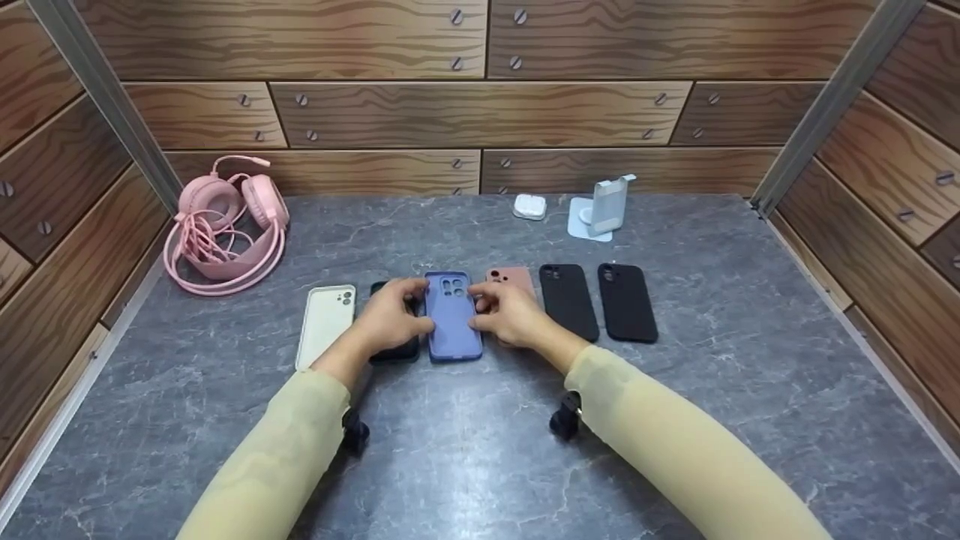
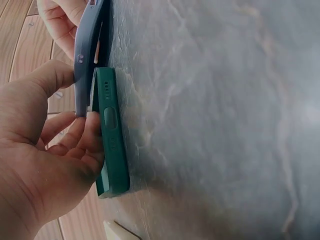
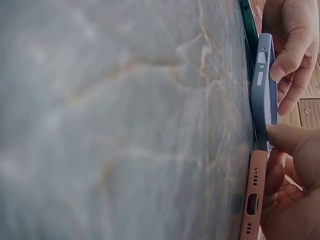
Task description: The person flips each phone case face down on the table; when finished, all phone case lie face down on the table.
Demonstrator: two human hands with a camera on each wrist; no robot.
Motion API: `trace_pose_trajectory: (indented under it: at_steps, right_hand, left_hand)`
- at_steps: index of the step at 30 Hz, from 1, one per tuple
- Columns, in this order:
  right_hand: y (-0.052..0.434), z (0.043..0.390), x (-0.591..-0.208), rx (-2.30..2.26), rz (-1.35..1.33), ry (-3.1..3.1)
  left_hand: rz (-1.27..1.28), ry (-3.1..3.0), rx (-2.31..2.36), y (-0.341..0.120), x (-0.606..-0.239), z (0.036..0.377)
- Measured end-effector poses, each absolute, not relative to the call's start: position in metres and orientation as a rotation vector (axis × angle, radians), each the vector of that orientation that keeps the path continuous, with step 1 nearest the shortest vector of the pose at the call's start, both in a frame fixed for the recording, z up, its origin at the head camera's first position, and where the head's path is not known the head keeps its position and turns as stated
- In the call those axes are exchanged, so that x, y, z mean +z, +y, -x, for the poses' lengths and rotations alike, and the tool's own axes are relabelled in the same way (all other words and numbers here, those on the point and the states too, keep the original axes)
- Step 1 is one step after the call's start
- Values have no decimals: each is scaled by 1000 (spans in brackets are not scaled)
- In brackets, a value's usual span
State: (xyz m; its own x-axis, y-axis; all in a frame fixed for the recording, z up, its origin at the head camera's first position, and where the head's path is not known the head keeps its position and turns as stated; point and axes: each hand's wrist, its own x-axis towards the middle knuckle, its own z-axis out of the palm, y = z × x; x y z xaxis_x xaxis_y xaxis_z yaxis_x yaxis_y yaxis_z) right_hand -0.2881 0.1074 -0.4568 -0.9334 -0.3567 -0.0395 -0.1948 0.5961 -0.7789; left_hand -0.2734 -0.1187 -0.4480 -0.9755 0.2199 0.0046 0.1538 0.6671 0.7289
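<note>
Phone cases are lying in a tight row across the table: a green case and a pink case are crowding either side of the blue case. The near half is staying open for hands. Pink headphones are blocking the far left corner.

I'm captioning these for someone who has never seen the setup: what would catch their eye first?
Most likely the blue case at mid-table, pinched between the left hand and right hand in a row of phone cases. It sits between a green case and a pink case, and the wrist views show it raised off the table. Next, the pink headphones at the far left corner.
</note>
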Motion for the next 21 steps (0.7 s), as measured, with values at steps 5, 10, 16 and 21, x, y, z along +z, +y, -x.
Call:
trace_pose_trajectory:
  at_steps: [5,10,16,21]
  right_hand:
    - [107,288,-457,-1239,471,2651]
    - [108,289,-458,-1235,483,2655]
    - [108,290,-459,-1256,465,2638]
    - [107,289,-458,-1268,450,2634]
  left_hand:
    - [-351,2829,1208,-117,-446,271]
    - [-381,2863,1195,-113,-441,268]
    - [-388,2860,1282,-109,-441,265]
    - [-357,2767,1485,-109,-445,263]
